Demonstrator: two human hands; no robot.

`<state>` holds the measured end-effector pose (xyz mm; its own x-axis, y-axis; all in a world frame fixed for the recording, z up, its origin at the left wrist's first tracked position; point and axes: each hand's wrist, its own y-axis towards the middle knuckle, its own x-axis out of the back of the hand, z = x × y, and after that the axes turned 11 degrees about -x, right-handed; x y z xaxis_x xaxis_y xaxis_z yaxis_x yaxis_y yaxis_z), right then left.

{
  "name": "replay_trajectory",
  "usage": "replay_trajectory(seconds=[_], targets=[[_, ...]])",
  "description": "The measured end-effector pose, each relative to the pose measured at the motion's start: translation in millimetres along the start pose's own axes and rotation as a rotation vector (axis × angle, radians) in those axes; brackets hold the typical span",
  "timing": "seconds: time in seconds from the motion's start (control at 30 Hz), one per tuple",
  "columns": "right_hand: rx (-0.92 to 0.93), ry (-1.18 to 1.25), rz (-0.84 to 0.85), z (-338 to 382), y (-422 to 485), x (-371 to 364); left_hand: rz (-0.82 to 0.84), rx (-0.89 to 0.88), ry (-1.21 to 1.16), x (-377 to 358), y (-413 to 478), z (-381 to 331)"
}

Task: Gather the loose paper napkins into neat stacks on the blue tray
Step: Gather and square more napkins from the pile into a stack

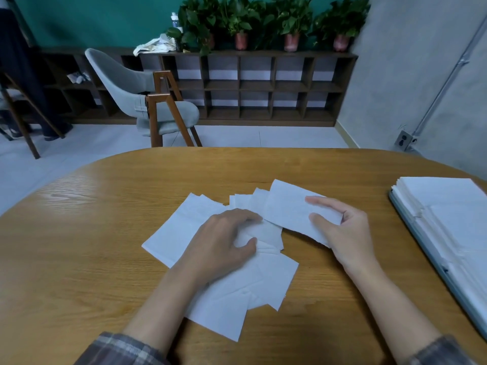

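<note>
From my remote seat I see the wooden table (105,206) filling the lower view, with the loose napkins (179,233) fanned in an overlapping, untidy spread at its centre, straight ahead of me. The left hand (226,238) lies on the middle of that spread. Its fingers are curled, and thumb and fingertips close together on a sheet there. The right hand (340,230), just toward 3 o'clock of the left, pinches a single napkin (287,209) between thumb and forefinger at the sheet's right end. That sheet overlaps the pile's upper right part, its far end pointing to 11 o'clock. The blue tray (415,229) sits at the table's 3 o'clock edge, apart from the loose spread and partly cut off by the frame, and the stacked napkins (448,201) cover it in squared white piles. Plaid sleeves show at both wrists at 6 o'clock. Beyond the table, a grey upholstered chair (147,101) stands at 11 o'clock, and potted plants (263,19) line a dark cubby shelf (250,85) at 12 o'clock.
</note>
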<state>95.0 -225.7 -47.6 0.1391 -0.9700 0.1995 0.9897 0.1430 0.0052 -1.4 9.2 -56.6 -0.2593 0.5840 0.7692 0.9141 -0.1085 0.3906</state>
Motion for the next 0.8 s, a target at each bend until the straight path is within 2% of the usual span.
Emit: replay_trajectory(seconds=[0.37,0.5,0.6,0.73,0.8], targets=[[0.195,-0.181,-0.092,6,-9,-8,-0.202,-0.169,0.036,-3,2,-5],[0.344,-0.29,0.055,11,-19,-9,-0.279,-0.186,-0.075,-3,4,-12],[0.373,-0.365,0.141,10,-22,-13,-0.321,-0.162,-0.16,-4,5,-21],[0.419,-0.3,0.054,7,-18,-19,-0.29,-0.092,-0.326,-4,6,-26],[0.304,-0.155,0.068,7,-16,-17,-0.261,-0.043,-0.358,-3,5,-26]])
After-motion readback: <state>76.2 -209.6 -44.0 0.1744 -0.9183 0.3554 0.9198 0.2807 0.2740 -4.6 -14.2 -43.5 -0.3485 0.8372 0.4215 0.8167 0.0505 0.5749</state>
